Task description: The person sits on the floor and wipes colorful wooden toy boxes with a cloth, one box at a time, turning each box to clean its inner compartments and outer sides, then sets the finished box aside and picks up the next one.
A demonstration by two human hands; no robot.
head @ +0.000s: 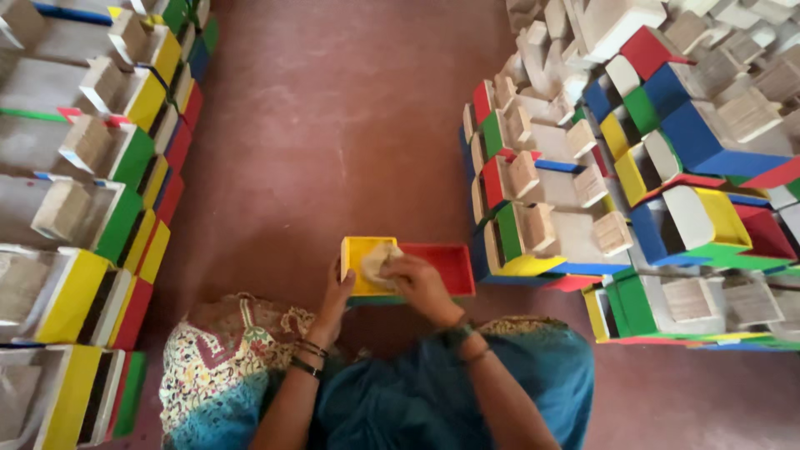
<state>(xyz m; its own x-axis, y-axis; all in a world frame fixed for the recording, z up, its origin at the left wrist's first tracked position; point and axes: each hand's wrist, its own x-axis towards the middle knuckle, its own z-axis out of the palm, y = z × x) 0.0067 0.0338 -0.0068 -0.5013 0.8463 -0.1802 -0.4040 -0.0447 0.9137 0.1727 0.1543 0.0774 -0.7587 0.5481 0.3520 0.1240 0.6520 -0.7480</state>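
- Seated on a reddish-brown floor, knees covered by blue and patterned cloth, seen from above.
- Small painted wooden tray resting on the floor just ahead of the knees, between the two hands; yellow compartment on its left, red compartment on its right, a strip of green showing along the near edge.
- Left hand set against the tray's near left corner, fingers curled up along the yellow wall, gripping that edge; dark bangles around the wrist.
- Right hand lying over the middle of the tray, fingers closed on a pale beige pad; cloth or sandpaper, cannot tell which.
- Pad pressed inside the yellow compartment, touching its floor and inner wall.
- Dark band around the right wrist.
- Row of similar painted wooden pieces stacked along the left side, yellow, green, red and blue faces turned toward the open floor, bare wood blocks on top.
- Larger heap of painted pieces on the right, near the tray's red end but not clearly touching it; colours mixed, several tilted.
- Unpainted pale wooden parts piled at the far right, behind the coloured heap.
- Open stretch of floor running away between the two stacks.
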